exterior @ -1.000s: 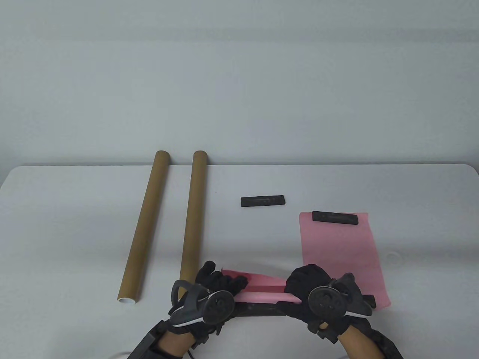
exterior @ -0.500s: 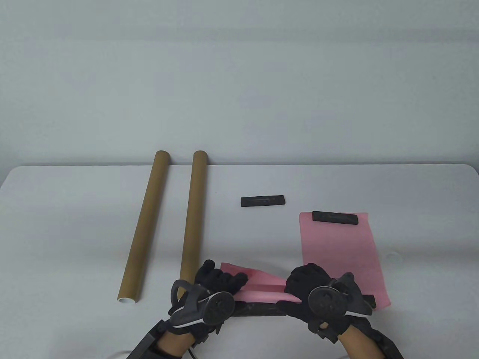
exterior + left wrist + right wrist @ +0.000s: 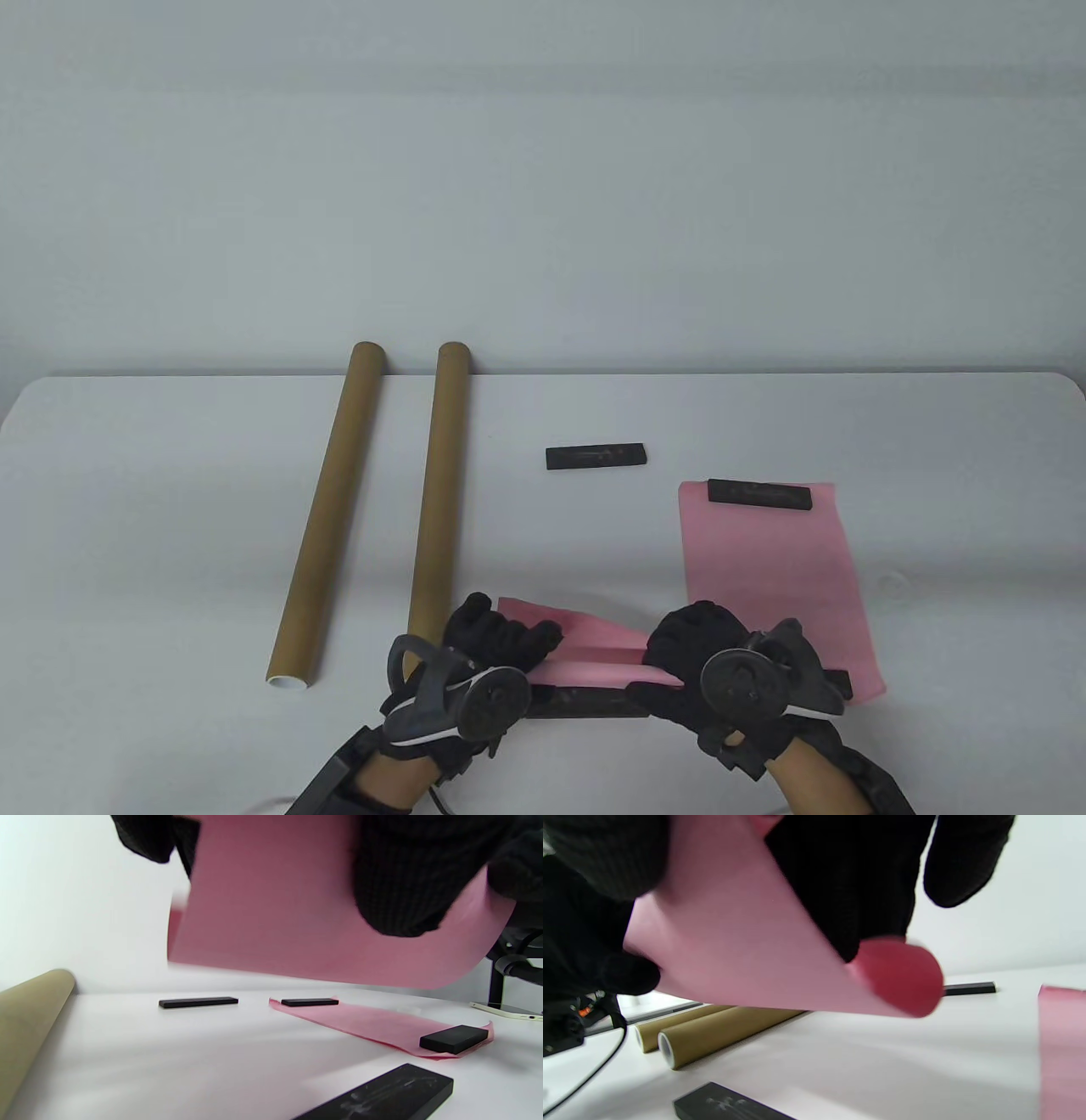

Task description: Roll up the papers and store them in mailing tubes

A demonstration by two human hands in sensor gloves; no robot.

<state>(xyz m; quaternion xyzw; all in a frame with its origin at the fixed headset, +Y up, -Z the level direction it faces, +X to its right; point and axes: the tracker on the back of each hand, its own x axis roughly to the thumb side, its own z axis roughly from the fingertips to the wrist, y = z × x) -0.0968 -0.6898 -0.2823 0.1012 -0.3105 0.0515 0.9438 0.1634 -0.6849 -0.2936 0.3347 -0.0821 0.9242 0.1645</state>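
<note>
Near the table's front edge, both hands hold a partly rolled pink paper [image 3: 594,655] between them. My left hand [image 3: 507,641] grips its left end, with fingers curled over the loose flap. My right hand [image 3: 691,638] grips the right end. In the left wrist view the pink paper [image 3: 288,912] curves under my gloved fingers [image 3: 403,882]. The right wrist view shows the rolled paper [image 3: 734,955] ending in a round open end, with my fingers [image 3: 848,878] wrapped round it. Two brown mailing tubes [image 3: 327,518] [image 3: 437,501] lie side by side to the left.
A second pink sheet [image 3: 772,577] lies flat at the right, with a black bar [image 3: 761,494] on its far end and another [image 3: 838,682] at its near end. One black bar [image 3: 596,456] lies mid-table and another black bar [image 3: 585,703] lies just under the roll.
The paper's loose far flap has crept slightly up and left, and my left fingers have shifted a little over it. Both hands otherwise stay in place.
</note>
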